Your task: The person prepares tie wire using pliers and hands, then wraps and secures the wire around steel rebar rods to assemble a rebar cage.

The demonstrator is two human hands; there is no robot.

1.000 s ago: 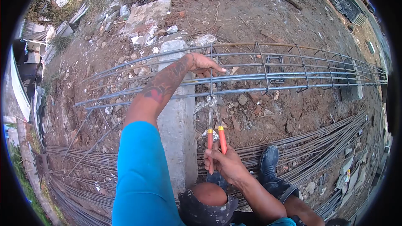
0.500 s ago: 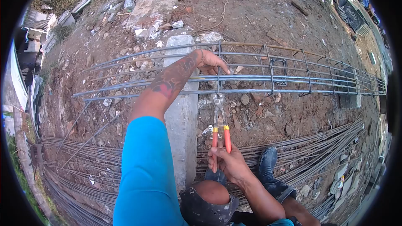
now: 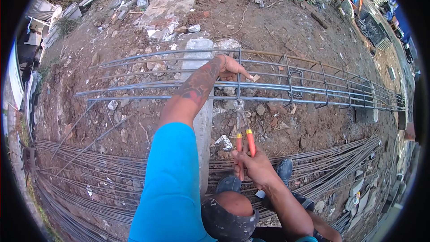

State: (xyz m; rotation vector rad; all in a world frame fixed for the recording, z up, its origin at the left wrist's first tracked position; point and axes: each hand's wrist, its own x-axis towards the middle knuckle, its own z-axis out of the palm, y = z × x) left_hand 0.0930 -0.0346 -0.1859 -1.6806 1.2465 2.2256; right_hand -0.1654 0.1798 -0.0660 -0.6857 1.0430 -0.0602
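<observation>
A long cage of steel rebar (image 3: 309,97) lies across the view, its rods tied through square stirrups. My left hand (image 3: 233,68) reaches over the cage, fingers curled at an end stirrup (image 3: 238,90), with the index finger stretched out to the right. My right hand (image 3: 259,169) is closed around the red-orange handles of a pair of pincers (image 3: 250,142), which have yellow bands. The pincers' jaws touch the near lower corner of that stirrup, by the nearest rod. Exactly what the jaws grip there is too small to make out.
A concrete beam (image 3: 202,130) runs under the cage. Bundles of loose rebar (image 3: 322,163) lie near my boots (image 3: 285,170). Rubble, a flat slab (image 3: 172,8) and plant debris cover the soil. Loose rods (image 3: 92,145) slant out at the left.
The view has shifted slightly. The pincers' handles have swung a little to the right and sit slightly closer together. My left hand stays at the same stirrup.
</observation>
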